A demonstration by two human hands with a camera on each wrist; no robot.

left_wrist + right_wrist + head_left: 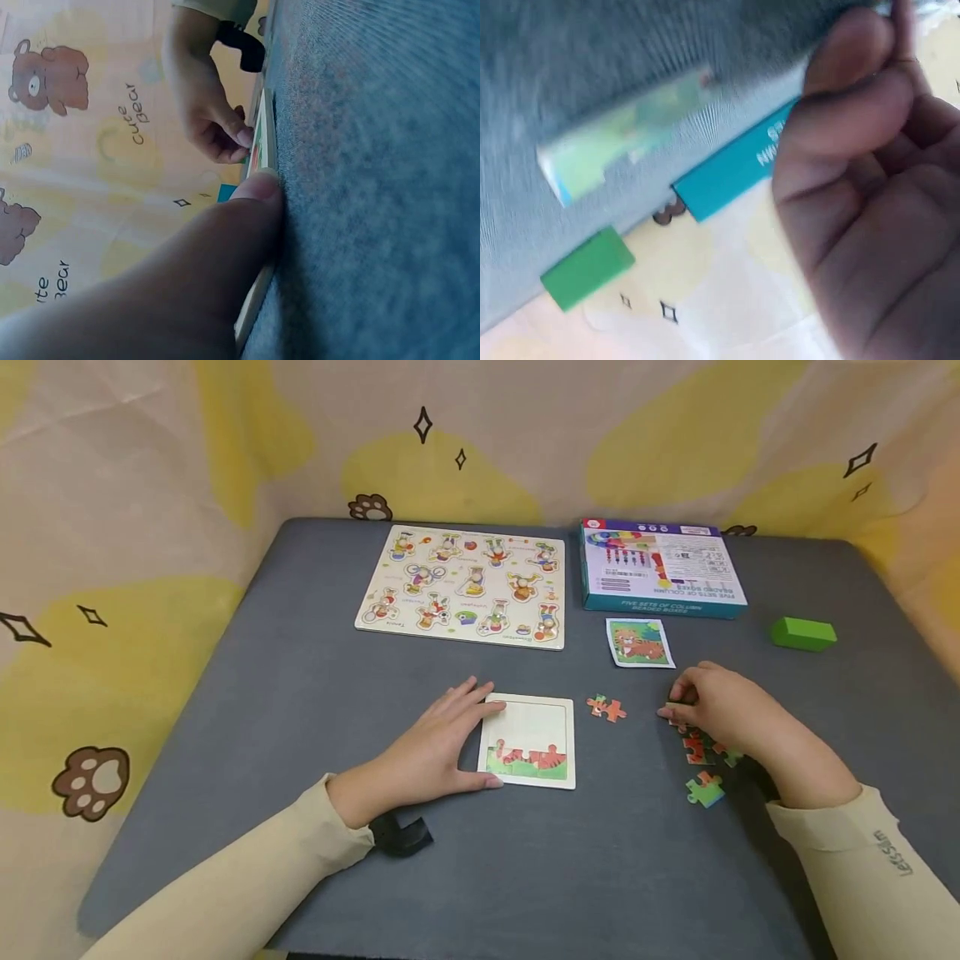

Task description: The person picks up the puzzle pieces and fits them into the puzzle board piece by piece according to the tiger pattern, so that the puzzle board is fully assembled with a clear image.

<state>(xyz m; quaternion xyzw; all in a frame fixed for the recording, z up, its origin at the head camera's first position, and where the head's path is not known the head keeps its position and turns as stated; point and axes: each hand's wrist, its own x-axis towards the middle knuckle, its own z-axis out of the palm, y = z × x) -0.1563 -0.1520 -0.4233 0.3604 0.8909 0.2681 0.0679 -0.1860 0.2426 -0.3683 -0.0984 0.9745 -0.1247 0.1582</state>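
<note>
My left hand (431, 752) rests at the left side of a square wooden puzzle tray (528, 701), fingers mostly straight. Its thumb (259, 199) touches the near edge, and another finger reaches over the far left corner. Joined green and orange pieces (528, 765) fill the tray's near strip. Over a loose group of puzzle pieces (699, 748) to the right, my right hand (738, 714) has its fingers curled, thumb close to the forefinger. Whether a piece is between those fingertips is hidden. Two pieces (606, 708) lie between tray and right hand; another piece (705, 789) lies nearer me.
A tiger picture card (640, 643) lies beyond the pieces. Behind it is a flat boxed set (663, 568), with a wooden peg puzzle board (461, 587) to its left. A green block (803, 633) sits at the right. Patterned cloth (487, 443) hangs behind the grey table (315, 677).
</note>
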